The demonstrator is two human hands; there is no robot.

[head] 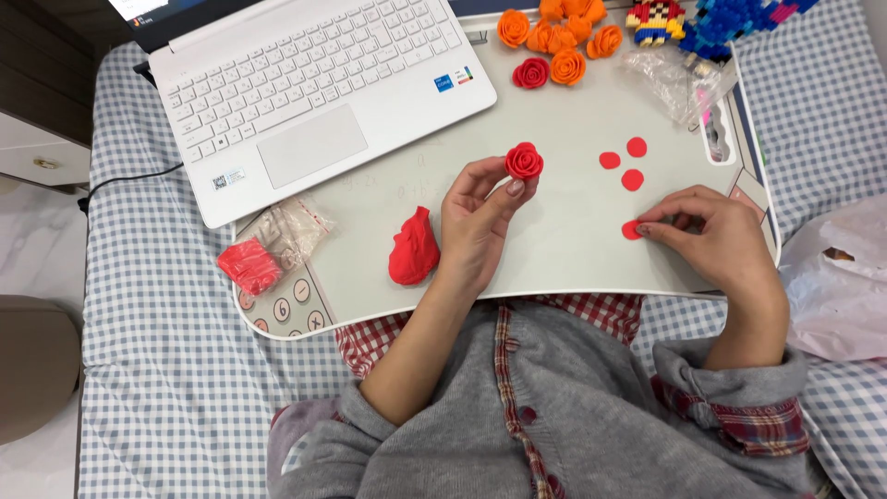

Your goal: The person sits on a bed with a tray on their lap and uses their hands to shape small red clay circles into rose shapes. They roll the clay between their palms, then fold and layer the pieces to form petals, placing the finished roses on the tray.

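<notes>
Two hands at work on red clay roses

Two bare hands lie over a pale lap tray [573,249] that rests on a blue checked bedcover [157,351]. Left hand [476,222] is raised from the tray, thumb and fingertips closed together on the base of a small red clay rose [525,161], which stands upright above them. Right hand [711,236] lies low on the tray's right side, fingertips drawn together and pressing on a flat red clay disc [631,230]. Three more red discs [633,179] lie just beyond it, close to one another but apart. Just left of the left wrist sits a lump of red clay [413,248]; further left, a wrapped red clay block [249,265] lies beside a crumpled clear bag [294,229]. At the far edge are a cluster of orange clay roses [559,35] with one finished red rose [530,73], a white laptop [305,92] and two pixel-block figures [707,20]
</notes>
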